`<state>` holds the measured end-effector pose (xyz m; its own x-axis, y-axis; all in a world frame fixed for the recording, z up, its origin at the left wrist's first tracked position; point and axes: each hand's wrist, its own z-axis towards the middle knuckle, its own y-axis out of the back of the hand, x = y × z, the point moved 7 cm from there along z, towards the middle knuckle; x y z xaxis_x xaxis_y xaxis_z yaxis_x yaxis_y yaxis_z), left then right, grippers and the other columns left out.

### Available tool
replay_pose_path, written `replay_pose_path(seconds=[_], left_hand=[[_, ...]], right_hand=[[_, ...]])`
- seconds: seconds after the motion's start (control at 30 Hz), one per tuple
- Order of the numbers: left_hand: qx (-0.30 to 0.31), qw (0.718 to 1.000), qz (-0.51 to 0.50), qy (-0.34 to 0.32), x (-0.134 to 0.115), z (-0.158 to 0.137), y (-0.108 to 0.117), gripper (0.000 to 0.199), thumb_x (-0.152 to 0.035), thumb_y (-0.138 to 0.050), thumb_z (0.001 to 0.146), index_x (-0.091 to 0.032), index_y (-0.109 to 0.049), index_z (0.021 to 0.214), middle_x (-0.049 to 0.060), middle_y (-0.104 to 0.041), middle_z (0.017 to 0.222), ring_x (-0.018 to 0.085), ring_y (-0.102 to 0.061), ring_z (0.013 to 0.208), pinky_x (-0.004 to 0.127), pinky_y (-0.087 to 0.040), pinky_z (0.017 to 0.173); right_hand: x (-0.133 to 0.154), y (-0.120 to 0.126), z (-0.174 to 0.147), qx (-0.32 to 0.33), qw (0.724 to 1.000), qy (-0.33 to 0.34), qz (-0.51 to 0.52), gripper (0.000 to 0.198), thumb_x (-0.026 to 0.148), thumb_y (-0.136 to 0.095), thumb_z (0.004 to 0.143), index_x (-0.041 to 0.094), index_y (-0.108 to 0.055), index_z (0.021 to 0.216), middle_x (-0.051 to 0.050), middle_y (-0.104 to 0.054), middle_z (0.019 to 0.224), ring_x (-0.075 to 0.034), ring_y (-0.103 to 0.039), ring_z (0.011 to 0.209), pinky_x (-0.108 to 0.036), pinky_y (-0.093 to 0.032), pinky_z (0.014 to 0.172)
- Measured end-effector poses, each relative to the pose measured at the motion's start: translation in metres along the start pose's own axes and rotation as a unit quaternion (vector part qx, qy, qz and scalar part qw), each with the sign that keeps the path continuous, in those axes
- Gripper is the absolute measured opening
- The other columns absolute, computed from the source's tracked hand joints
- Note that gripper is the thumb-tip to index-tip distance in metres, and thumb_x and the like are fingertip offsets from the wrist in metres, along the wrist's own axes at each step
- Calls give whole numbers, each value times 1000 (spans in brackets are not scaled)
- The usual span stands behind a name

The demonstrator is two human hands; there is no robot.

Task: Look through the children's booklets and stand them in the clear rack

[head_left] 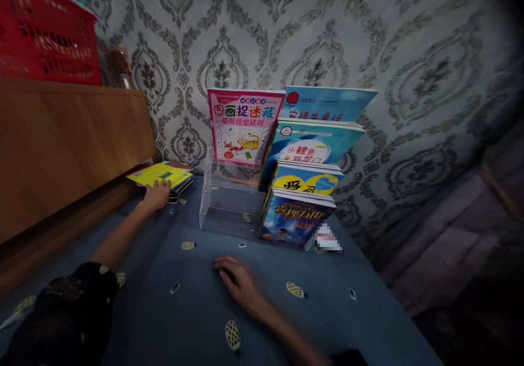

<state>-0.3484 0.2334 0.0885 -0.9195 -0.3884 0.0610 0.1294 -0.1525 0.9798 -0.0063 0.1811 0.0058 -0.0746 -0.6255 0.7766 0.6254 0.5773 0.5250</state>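
My left hand point(156, 195) is at the near edge of a yellow book point(167, 173), its fingers bent over the cover. That book tops a small stack of books point(182, 191) by the wooden cabinet. Low over the blue cloth, or resting on it, is my right hand point(239, 284), holding nothing, with thumb and fingers loosely curved and apart. Beyond it stands a clear acrylic book rack point(205, 196). Its left side holds a pink picture book point(246, 125) at the back. On the right, several books stand in tiers, with a dark blue book point(292, 218) in front.
A wooden cabinet point(73, 142) lines the left side, with a red plastic basket point(49, 33) on top. Patterned wallpaper point(223, 60) rises behind the rack. The blue tablecloth point(196, 311) has pineapple prints. A small white blurred item point(327, 239) lies right of the rack.
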Motion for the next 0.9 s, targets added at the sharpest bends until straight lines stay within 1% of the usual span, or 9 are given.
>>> replay_pose_path(seconds=[0.17,0.27,0.4,0.47,0.57,0.63,0.7,0.77,0.9], left_hand=[[-15,1000,23,-10,1,-21,5,57,-7,-38,87,-10,-45,143,28,-52,143,41,-46,134,59,-39,103],[-16,999,41,-24,-1,-46,6,62,-4,-37,84,-11,-45,146,25,-47,149,40,-44,138,59,-36,107],[-1,996,72,-55,-9,-109,-3,63,-3,-31,87,-10,-47,147,21,-43,154,38,-40,143,55,-33,113],[16,995,58,-73,-13,-150,-13,62,-6,-30,89,-16,-48,148,17,-43,155,35,-39,144,55,-34,113],[85,989,14,-120,-19,-208,-28,56,-26,-46,92,-27,-50,148,13,-42,156,37,-40,144,58,-34,112],[150,975,-53,-156,-22,-233,-30,62,-43,-57,88,-34,-48,148,10,-46,154,36,-45,140,55,-36,111],[179,957,-135,-187,-21,-236,-22,62,-54,-52,90,-37,-45,149,5,-51,151,31,-51,137,45,-40,111],[158,955,-181,-174,-11,-216,-11,59,-58,-42,95,-35,-46,149,3,-53,150,28,-53,135,39,-41,110],[73,992,-101,-7,33,-161,-15,61,-51,-40,95,-21,-47,148,13,-53,149,33,-44,141,49,-34,114]], right_hand=[[6,0,2,8,1000,12,16,25,22,-47,98,19,-70,107,-11,-71,116,-21,-65,111,-40,-51,99],[5,0,3,8,1000,12,12,24,22,-47,98,19,-70,107,-11,-71,116,-22,-65,112,-40,-51,100],[3,-1,2,4,1000,15,6,24,21,-48,97,18,-70,106,-12,-70,116,-22,-65,112,-41,-50,100],[1,-1,2,3,1000,10,1,24,20,-48,96,18,-70,107,-12,-70,118,-22,-64,114,-42,-50,101],[1,-1,3,11,1000,9,-2,25,18,-48,95,18,-69,108,-12,-69,120,-22,-64,115,-42,-50,101],[2,-2,4,17,1000,14,1,25,16,-47,95,17,-69,107,-13,-70,119,-22,-64,114,-41,-50,101],[3,-2,5,17,1000,20,1,25,15,-47,95,16,-69,107,-13,-70,117,-22,-65,113,-41,-50,101],[4,-3,6,17,1000,21,-5,26,14,-47,95,16,-70,107,-14,-70,118,-22,-65,113,-40,-50,100],[7,-4,5,10,999,31,-25,26,14,-48,94,18,-70,107,-12,-70,118,-21,-66,109,-40,-52,98]])
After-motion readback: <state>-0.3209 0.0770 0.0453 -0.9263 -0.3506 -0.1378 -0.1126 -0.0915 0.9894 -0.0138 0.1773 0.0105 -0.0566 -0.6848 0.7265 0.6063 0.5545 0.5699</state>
